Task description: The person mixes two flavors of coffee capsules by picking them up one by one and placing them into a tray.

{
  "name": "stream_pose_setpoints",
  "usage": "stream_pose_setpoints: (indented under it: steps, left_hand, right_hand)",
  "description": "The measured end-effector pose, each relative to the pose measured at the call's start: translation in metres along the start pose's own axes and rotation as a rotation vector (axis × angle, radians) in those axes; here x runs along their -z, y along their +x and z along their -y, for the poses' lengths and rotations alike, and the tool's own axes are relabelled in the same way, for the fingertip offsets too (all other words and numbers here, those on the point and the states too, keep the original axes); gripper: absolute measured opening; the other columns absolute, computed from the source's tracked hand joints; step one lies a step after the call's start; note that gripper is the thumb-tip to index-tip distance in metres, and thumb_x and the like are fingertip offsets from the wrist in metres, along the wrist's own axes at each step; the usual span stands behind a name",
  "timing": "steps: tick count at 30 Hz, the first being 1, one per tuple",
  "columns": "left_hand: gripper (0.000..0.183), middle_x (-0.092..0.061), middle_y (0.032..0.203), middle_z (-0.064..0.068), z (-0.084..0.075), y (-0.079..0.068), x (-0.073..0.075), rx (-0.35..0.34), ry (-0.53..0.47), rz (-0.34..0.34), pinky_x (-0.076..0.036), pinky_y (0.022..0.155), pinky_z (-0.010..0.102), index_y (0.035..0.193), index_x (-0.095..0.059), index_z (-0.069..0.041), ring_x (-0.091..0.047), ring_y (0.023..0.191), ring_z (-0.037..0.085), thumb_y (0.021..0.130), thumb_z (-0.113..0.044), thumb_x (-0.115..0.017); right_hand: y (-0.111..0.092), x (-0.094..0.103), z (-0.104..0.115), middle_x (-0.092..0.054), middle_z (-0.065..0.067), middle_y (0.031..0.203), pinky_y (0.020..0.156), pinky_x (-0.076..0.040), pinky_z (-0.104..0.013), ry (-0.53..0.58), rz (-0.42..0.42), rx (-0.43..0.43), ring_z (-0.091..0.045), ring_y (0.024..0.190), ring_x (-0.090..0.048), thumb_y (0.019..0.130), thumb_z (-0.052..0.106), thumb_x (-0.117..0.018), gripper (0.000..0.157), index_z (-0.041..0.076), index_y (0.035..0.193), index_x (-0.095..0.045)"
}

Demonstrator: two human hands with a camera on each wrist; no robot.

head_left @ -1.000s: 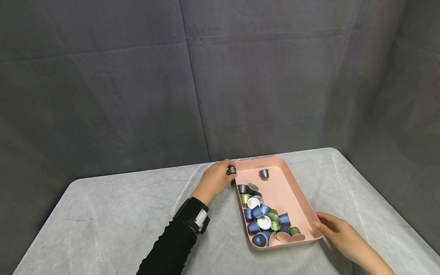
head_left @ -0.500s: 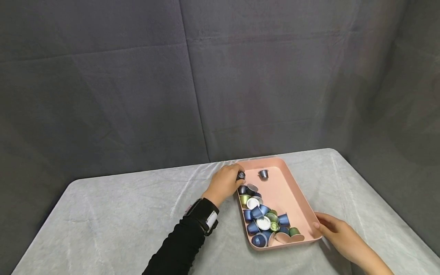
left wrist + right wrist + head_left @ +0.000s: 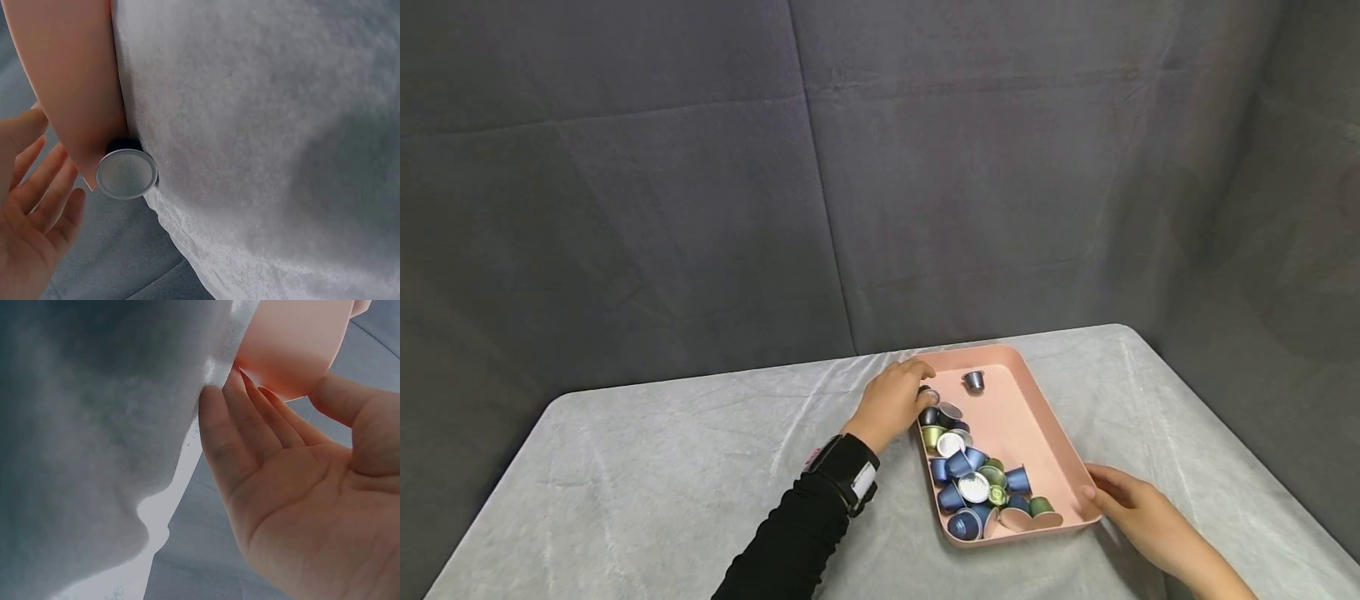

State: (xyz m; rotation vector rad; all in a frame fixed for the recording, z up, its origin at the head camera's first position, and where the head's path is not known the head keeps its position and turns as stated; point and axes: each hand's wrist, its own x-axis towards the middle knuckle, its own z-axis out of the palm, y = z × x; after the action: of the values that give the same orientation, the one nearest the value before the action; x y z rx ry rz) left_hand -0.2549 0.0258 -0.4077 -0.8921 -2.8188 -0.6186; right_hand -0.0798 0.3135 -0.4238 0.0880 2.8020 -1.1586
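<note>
A pink tray (image 3: 1018,425) lies on the cloth-covered table, with blue, green, dark and silver-lidded coffee capsules (image 3: 958,462) heaped along its left side. My left hand (image 3: 891,400) is over the tray's far left rim, fingers spread apart, just above a dark capsule (image 3: 930,397). In the left wrist view, another silver-lidded capsule (image 3: 127,174) stands outside the tray against its wall; my hand hides it in the head view. At the near right corner my right hand (image 3: 1138,512) holds the tray, thumb on the rim and fingers under the edge.
A lone grey capsule (image 3: 974,381) sits near the tray's far end. Grey cloth (image 3: 662,483) covers the table, whose far edge runs close behind the tray. A dark curtain (image 3: 700,208) hangs beyond.
My left hand has moved right over the rim with a dark capsule and let it go inside the tray; its fingers have spread. The right hand stays at the corner.
</note>
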Motion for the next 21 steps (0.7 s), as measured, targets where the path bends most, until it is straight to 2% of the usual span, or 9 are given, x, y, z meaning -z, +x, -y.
stream_pose_setpoints:
  steps: [4,7,10,17,21]
  left_hand:
    - [0.03,-0.065,0.124,0.003,0.002,0.0,0.001,-0.016,-0.009,-0.019,-0.051,0.091,0.038,0.122,-0.066,-0.01,-0.06,0.113,0.023,0.094,-0.021,-0.07]
    - [0.03,-0.067,0.12,0.005,0.005,0.001,0.002,-0.037,-0.014,-0.043,-0.051,0.091,0.039,0.12,-0.066,-0.009,-0.061,0.111,0.025,0.093,-0.02,-0.071]
    - [0.032,-0.067,0.118,0.007,0.009,0.0,0.003,-0.042,-0.014,-0.059,-0.051,0.09,0.04,0.12,-0.066,-0.008,-0.061,0.111,0.026,0.092,-0.022,-0.072]
    - [0.033,-0.067,0.111,0.006,0.018,0.0,0.005,-0.03,0.011,-0.065,-0.052,0.085,0.039,0.122,-0.065,-0.008,-0.061,0.105,0.023,0.091,-0.015,-0.073]
    - [0.033,-0.066,0.113,0.007,0.021,-0.002,0.005,-0.033,0.005,-0.065,-0.052,0.087,0.04,0.122,-0.064,-0.007,-0.061,0.107,0.024,0.092,-0.018,-0.072]
  right_hand:
    - [0.0,0.0,0.0,-0.057,-0.029,0.13,0.088,-0.053,-0.042,-0.006,-0.004,0.007,-0.04,0.116,-0.06,0.104,0.025,-0.054,0.049,-0.012,0.136,-0.049]
    - [0.0,0.0,0.0,-0.058,-0.028,0.13,0.086,-0.053,-0.038,-0.006,-0.006,0.005,-0.039,0.116,-0.06,0.103,0.026,-0.054,0.05,-0.011,0.136,-0.05]
    - [-0.001,0.0,-0.002,-0.058,-0.028,0.131,0.087,-0.053,-0.039,0.003,-0.003,0.007,-0.04,0.116,-0.059,0.103,0.028,-0.055,0.052,-0.011,0.136,-0.049]
    - [0.0,0.001,-0.001,-0.057,-0.03,0.131,0.087,-0.053,-0.041,0.002,-0.003,0.003,-0.04,0.116,-0.06,0.103,0.025,-0.054,0.05,-0.013,0.136,-0.049]
    - [0.0,0.001,0.0,-0.057,-0.03,0.13,0.086,-0.053,-0.041,-0.01,-0.005,-0.001,-0.039,0.116,-0.06,0.103,0.023,-0.054,0.049,-0.013,0.135,-0.049]
